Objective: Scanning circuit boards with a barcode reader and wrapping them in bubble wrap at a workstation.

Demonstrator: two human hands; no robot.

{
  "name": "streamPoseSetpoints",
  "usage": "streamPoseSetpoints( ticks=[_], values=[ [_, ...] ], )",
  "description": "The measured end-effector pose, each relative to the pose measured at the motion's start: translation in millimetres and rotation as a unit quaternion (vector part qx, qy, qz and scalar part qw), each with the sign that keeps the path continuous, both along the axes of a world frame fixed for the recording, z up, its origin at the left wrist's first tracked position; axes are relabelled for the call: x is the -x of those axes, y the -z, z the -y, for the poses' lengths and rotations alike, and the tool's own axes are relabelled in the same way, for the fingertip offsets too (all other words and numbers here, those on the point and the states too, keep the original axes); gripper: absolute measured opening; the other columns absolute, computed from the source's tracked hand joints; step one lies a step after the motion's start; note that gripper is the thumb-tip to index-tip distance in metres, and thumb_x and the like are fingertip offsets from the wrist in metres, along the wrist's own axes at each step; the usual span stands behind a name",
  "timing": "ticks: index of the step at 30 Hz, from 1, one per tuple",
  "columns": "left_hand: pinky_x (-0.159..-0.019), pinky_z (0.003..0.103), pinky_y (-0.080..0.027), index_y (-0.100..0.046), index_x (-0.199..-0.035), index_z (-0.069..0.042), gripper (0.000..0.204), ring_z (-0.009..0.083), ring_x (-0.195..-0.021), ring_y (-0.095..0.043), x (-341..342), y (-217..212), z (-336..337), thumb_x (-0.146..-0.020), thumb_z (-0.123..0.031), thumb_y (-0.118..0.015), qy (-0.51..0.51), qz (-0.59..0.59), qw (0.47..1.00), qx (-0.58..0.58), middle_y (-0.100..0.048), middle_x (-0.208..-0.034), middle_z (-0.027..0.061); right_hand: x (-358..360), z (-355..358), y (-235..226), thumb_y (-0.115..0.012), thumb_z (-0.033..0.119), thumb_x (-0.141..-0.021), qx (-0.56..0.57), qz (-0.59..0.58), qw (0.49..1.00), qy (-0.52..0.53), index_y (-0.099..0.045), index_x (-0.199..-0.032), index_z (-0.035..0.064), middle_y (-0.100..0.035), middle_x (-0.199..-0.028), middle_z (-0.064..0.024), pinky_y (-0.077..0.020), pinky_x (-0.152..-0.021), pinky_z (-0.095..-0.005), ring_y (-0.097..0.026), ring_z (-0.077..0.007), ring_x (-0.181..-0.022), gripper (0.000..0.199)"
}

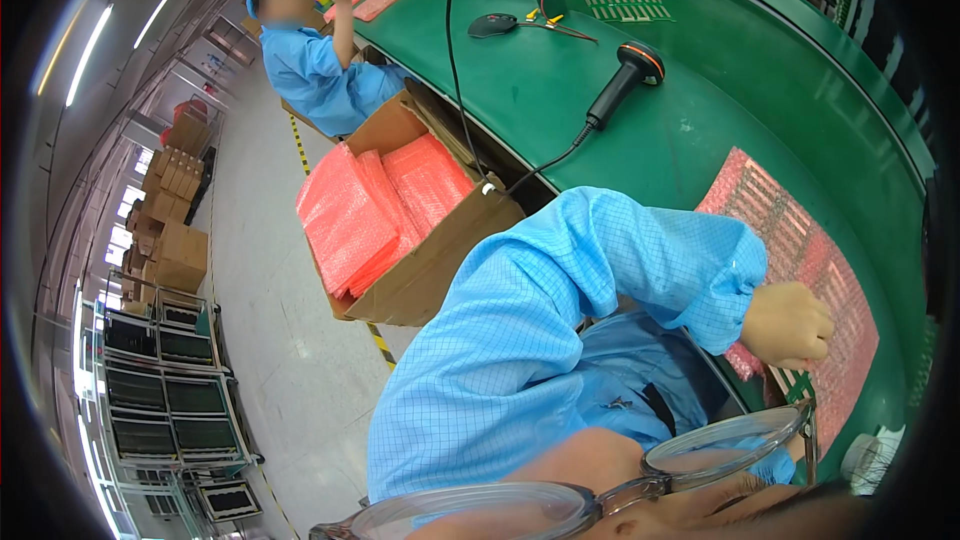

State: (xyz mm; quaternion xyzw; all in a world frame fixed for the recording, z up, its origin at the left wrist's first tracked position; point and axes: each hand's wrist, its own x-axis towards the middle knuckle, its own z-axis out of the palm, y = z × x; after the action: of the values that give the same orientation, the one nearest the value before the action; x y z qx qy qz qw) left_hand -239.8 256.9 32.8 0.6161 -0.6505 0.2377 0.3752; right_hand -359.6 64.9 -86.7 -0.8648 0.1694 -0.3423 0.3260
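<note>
My left hand is closed, its fingers curled down over a pink bubble-wrap bag on the green bench. Slotted circuit-board panels show on or through the bag's clear film. Just below the hand, part of a green board panel sticks out. What the fingertips grip, if anything, is hidden under them. Of my right arm only a bit of blue sleeve and skin shows behind a pair of glasses; the fingers of my right hand are hidden.
A black barcode scanner lies on the green bench, its cable hanging over the edge. Beyond are a mouse and another board panel. An open carton holds pink bubble bags. A co-worker sits farther along.
</note>
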Motion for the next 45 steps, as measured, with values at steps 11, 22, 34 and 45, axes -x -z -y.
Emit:
streamPoseSetpoints(
  ticks=[11, 22, 34, 45],
  values=[
    [-0.055, 0.036, -0.046, -0.055, -0.064, -0.008, 0.016, 0.0232, -0.068, -0.055, 0, 18, 4, -0.067, -0.022, -0.063, 0.013, 0.006, 0.999, -0.043, -0.052, -0.068, 0.0044, -56, -96, -69, -0.055, 0.024, -0.086, 0.075, 0.003, 0.995, -0.068, -0.054, -0.112, -0.0042, -0.056, -0.112, -0.0211, -0.0399, -0.088, -0.0406, -0.052, -0.0332, -0.100, 0.039],
    [-0.092, 0.051, -0.033, -0.053, -0.107, -0.004, 0.054, 0.0381, -0.117, -0.037, 18, 57, 0, -0.062, -0.028, -0.069, -0.060, -0.043, 0.990, -0.124, -0.046, -0.116, 0.0163, 10, 28, -10, -0.057, 0.025, -0.084, 0.210, -0.075, 0.975, 0.009, -0.052, -0.115, -0.0030, -0.053, -0.117, -0.0215, -0.0375, -0.092, -0.0428, -0.049, -0.0357, -0.105, 0.042],
    [-0.104, 0.053, -0.020, -0.041, -0.130, -0.010, 0.060, 0.0370, -0.130, -0.023, 22, 67, -3, -0.080, -0.038, -0.059, -0.062, -0.012, 0.956, -0.287, -0.033, -0.138, 0.0137, 16, 2, -25, -0.068, 0.035, -0.072, 0.251, -0.176, 0.951, -0.034, -0.037, -0.134, 0.0114, -0.031, -0.138, -0.0172, -0.0228, -0.101, -0.0545, -0.022, -0.0431, -0.129, 0.073],
    [-0.104, 0.053, -0.020, -0.040, -0.131, -0.012, 0.059, 0.0370, -0.129, -0.025, 23, 63, 1, -0.079, -0.031, -0.061, -0.063, -0.004, 0.948, -0.311, -0.036, -0.136, 0.0131, -1, 18, -10, -0.062, 0.050, -0.072, 0.293, -0.211, 0.931, -0.056, -0.034, -0.136, 0.0165, -0.026, -0.143, -0.0115, -0.0194, -0.101, -0.0569, -0.020, -0.0440, -0.129, 0.078]
  ],
)
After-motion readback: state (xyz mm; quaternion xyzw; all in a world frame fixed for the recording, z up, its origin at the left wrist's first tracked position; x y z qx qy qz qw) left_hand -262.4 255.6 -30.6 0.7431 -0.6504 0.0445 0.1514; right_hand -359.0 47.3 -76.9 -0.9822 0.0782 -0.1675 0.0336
